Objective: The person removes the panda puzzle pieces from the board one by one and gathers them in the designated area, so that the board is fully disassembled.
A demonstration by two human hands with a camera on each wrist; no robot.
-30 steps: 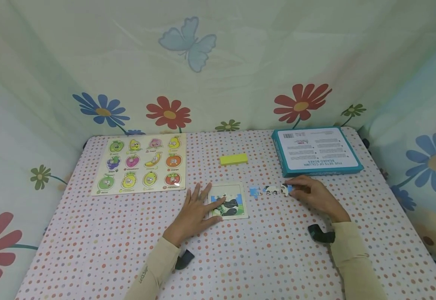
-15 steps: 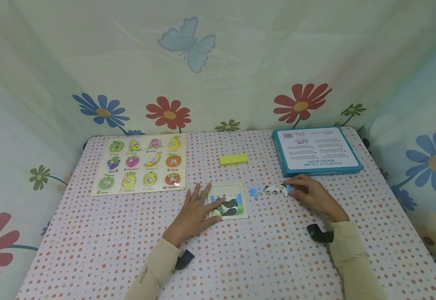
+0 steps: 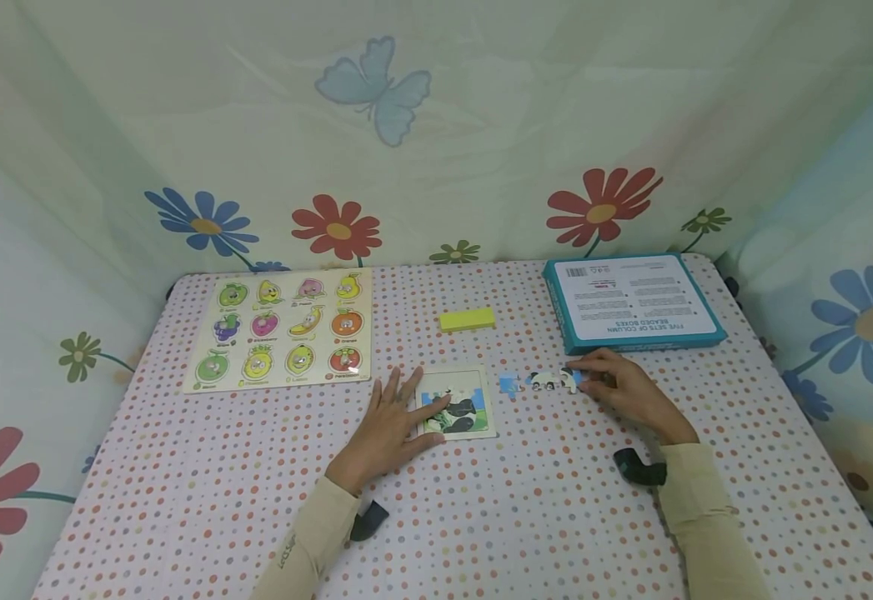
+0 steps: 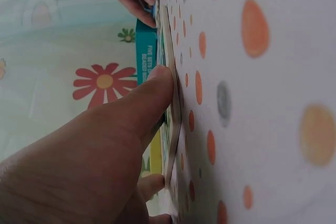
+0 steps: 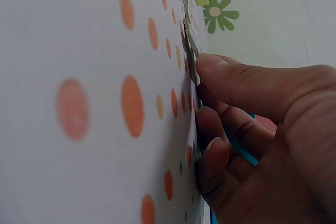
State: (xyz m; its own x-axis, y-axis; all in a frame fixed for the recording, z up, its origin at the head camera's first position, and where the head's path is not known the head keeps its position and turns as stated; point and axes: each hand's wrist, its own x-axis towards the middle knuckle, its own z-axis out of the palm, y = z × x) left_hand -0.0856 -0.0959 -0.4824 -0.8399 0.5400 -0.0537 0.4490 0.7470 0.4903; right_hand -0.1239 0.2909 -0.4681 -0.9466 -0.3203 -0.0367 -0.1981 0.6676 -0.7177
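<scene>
A small framed panda jigsaw puzzle lies on the table, with assembled pieces in its lower part and bare backing along the top. My left hand rests on its left side, fingers spread and thumb at the near edge. To the right of the frame lie a blue puzzle piece and a panda-face piece. Beside them my right hand pinches another puzzle piece by its right end, between thumb and index finger. The right wrist view shows the thumb on that thin piece, low against the tablecloth.
A fruit picture board lies at the back left. Behind the puzzle sits a yellow block. A teal box occupies the back right, just beyond my right hand. Flowered curtains stand behind the dotted table.
My right hand has slid slightly left with the pinched piece, which now sits against or very close to the panda-face piece. The left hand has stayed in place.
</scene>
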